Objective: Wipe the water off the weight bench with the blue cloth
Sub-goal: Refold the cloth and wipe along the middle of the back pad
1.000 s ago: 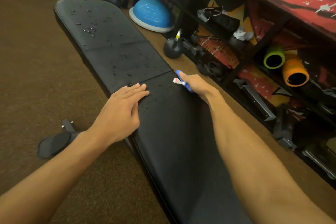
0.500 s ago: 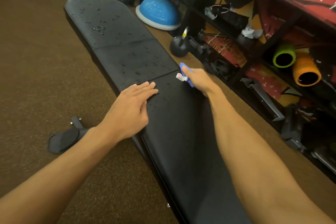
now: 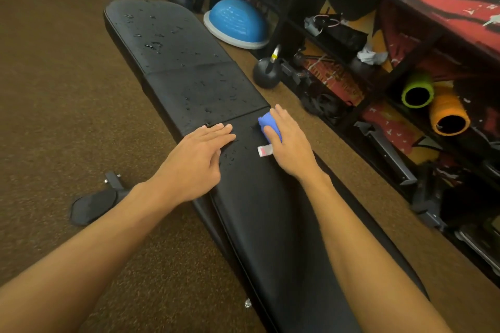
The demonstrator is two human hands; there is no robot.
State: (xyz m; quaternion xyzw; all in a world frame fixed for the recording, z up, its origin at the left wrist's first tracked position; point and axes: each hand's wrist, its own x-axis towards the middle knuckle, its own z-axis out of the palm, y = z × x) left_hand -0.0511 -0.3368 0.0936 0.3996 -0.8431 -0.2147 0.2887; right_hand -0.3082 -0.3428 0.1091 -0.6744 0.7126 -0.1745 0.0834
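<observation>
- Carpet (image 3: 62, 105): brown, covers the floor around all items.
- Weight bench (image 3: 270, 213): black padded surface, runs from the near right foreground to the far left; divided into three pad sections by two seams.
- Shelving unit (image 3: 378, 67): dark frame along the right side; holds a green foam roller (image 3: 418, 93) and an orange foam roller (image 3: 449, 116), lying side by side, touching.
- Balance dome (image 3: 238, 21): blue, on the floor just beside the far section of the bench.
- Kettlebell (image 3: 266, 73): black, on the floor between the bench and the shelving.
- Left hand (image 3: 197, 159): palm down, fingers extended and together, flat on the bench at the nearer seam; holds nothing.
- Right hand (image 3: 289, 143): palm down, pressing on the blue cloth, fingers flat over it.
- Blue cloth (image 3: 266, 123): bunched under the right hand, on the bench just near of the nearer seam, toward the right edge; a white tag (image 3: 264, 150) protrudes beside the thumb.
- Water droplets (image 3: 154, 44): scattered over the two far sections; a few lie between the hands.
</observation>
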